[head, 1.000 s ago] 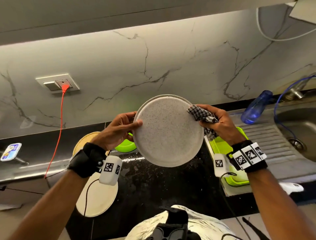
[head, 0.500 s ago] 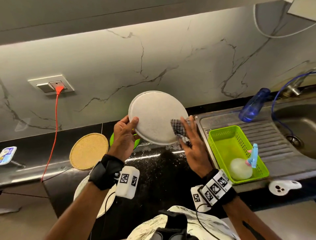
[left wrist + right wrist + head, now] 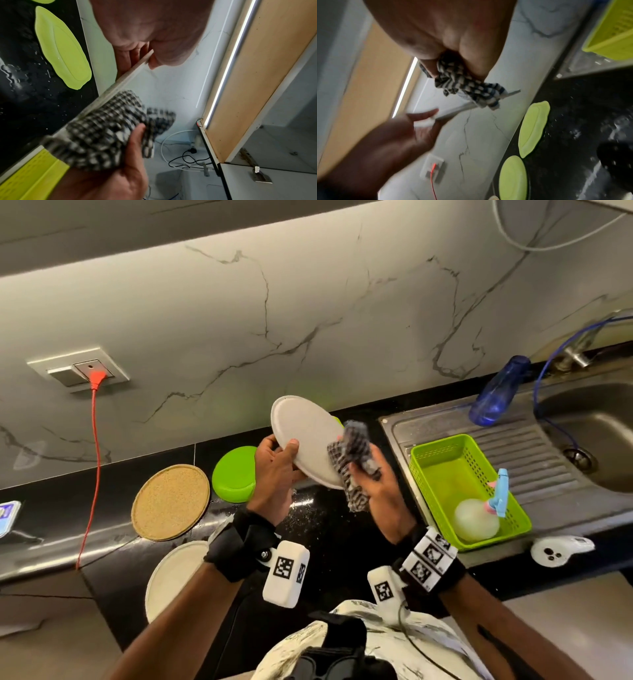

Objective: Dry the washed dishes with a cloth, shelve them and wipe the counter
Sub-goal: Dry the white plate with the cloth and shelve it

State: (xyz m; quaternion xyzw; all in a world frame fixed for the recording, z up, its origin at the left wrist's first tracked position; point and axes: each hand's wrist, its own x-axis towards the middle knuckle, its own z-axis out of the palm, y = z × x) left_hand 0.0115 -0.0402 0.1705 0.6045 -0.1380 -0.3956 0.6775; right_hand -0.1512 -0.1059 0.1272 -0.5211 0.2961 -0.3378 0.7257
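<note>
While the left hand point(image 3: 274, 470) is gripping the plate point(image 3: 306, 436) above the wet counter point(image 3: 322, 529), the right hand point(image 3: 375, 484) is pressing the cloth point(image 3: 352, 463) to it.
Left thumb is lying on the plate's face, fingers behind the rim; right fingers are curling round the bunched checked cloth at the plate's right edge, near the green basket point(image 3: 442, 450).

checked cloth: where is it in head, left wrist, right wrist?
Head: checked cloth at centre, right hand pressing it on the grey plate.
Left wrist: lower left of centre, bunched against the plate's edge.
Right wrist: upper centre, trailing from the fist onto the rim.
Shared landmark: green plate on the black counter, upper left and lower right in the wrist views.
</note>
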